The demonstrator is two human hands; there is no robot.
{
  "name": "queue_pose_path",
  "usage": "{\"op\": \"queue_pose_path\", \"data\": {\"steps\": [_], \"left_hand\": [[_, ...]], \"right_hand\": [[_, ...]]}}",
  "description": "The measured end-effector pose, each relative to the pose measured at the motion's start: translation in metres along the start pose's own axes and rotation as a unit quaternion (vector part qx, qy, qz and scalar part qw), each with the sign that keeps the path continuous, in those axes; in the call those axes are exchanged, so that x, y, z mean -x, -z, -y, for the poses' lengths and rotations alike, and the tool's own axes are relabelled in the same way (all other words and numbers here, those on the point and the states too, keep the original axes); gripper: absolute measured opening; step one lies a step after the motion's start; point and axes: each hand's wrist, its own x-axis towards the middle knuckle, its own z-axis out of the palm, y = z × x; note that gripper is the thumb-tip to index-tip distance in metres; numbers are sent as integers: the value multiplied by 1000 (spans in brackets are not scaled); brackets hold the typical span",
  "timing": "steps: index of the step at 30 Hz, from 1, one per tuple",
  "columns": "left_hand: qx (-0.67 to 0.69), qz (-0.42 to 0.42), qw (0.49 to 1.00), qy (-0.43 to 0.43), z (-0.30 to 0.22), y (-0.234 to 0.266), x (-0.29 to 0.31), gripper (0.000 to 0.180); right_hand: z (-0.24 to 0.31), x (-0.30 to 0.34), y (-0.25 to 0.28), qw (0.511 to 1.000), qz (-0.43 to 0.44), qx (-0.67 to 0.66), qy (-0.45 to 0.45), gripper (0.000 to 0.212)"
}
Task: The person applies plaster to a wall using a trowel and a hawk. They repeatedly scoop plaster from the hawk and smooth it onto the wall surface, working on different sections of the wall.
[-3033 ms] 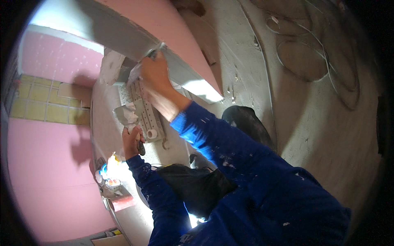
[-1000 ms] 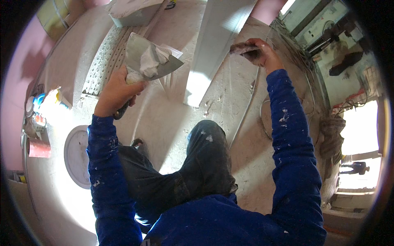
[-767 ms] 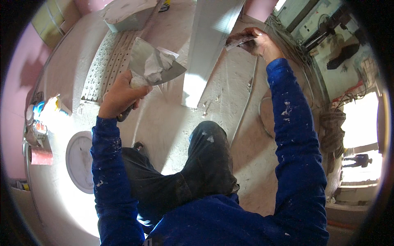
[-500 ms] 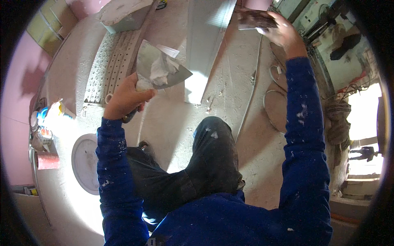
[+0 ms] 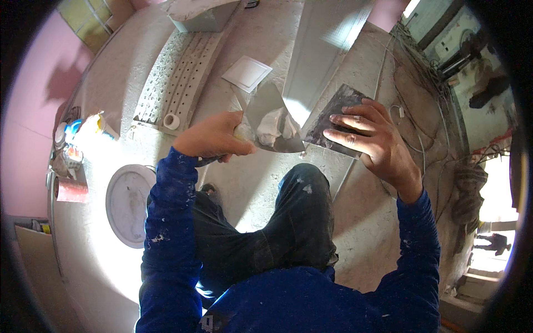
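Observation:
My left hand point(image 5: 214, 136) is closed round the handle of a trowel point(image 5: 272, 100). A lump of white plaster point(image 5: 275, 127) lies on its broad metal blade. My right hand point(image 5: 377, 139) grips a flat, dark, smeared rectangular scraper point(image 5: 327, 119), with its fingers spread across the face; the thumb is hidden behind. The scraper's lower left edge is close beside the tip of the trowel blade, and I cannot tell whether they touch. Both tools are held above the floor, in front of my bent knee.
Beyond the trowel lies a white square panel point(image 5: 247, 73). A perforated metal plank point(image 5: 175, 77) bears a tape roll point(image 5: 171, 121) and a tub point(image 5: 205, 19). A long grey board point(image 5: 322, 50) extends away. At left are a round lid point(image 5: 130, 205) and red cylinder point(image 5: 71, 190); cables point(image 5: 416, 111) lie right.
My right hand has come down and inward with the scraper, from far right to beside the trowel. My left hand has shifted right, turning the trowel. The view has swung slightly left.

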Motion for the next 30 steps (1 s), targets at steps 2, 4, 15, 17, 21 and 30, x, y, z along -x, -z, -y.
{"op": "queue_pose_path", "data": {"steps": [2,4,15,17,21,30], "left_hand": [[-9,16,1000,-5,-2,-1,1,38],[-21,25,999,7,-4,-2,2,37],[59,-175,982,24,-3,23,17,38],[135,-245,960,-17,4,37,27,33],[200,-339,917,-60,2,65,21,26],[178,-377,872,-258,-49,124,-18,29]], "right_hand": [[3,-5,3,999,-10,23,26,34],[6,-7,1,998,-5,30,47,32],[-7,22,-11,972,-39,-173,-155,31],[-14,32,-22,779,-148,-474,-383,28],[-39,42,-32,380,-335,-783,-361,34],[-36,-9,60,916,-163,-185,-317,38]]}}
